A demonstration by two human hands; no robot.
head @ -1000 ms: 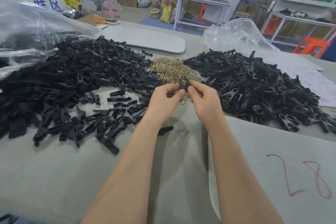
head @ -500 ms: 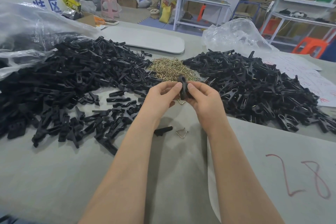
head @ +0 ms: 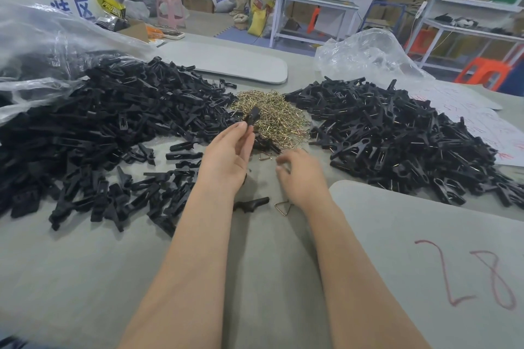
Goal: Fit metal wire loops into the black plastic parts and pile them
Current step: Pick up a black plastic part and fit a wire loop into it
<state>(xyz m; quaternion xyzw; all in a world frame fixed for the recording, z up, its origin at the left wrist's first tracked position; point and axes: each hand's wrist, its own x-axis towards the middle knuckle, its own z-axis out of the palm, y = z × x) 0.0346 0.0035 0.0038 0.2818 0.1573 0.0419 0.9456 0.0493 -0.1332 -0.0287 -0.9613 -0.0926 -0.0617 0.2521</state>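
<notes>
At the far left a crumpled clear plastic bag [head: 42,37] lies over the back of a big heap of bare black plastic parts [head: 99,122] that spreads across the grey worktop [head: 85,278]. Behind the bag, a white sign [head: 71,5] shows the blue character "区", and a yellow-and-black packet [head: 109,4] has lettering that starts "PRO"; the rest is unreadable. Towards the centre, the left hand [head: 226,161] is raised, its fingers [head: 241,129] pinching one black plastic part [head: 252,119] by its lower end, in front of the mound of brass wire loops [head: 272,119]. Below it a loose black part [head: 251,204] and a triangular wire loop [head: 283,207] lie just beside each other on the worktop. The right hand [head: 300,176] is blurred and hangs low above the worktop, fingers loosely curled with nothing visible in them. Further right sits the pile of fitted black parts [head: 397,133], with wire glinting in many of them. Behind this pile is a second clear bag [head: 365,54]. At the right edge is white paper [head: 496,127] with red scrawl too small to read, and nearer, a grey board [head: 425,235] is marked "28" in red.
</notes>
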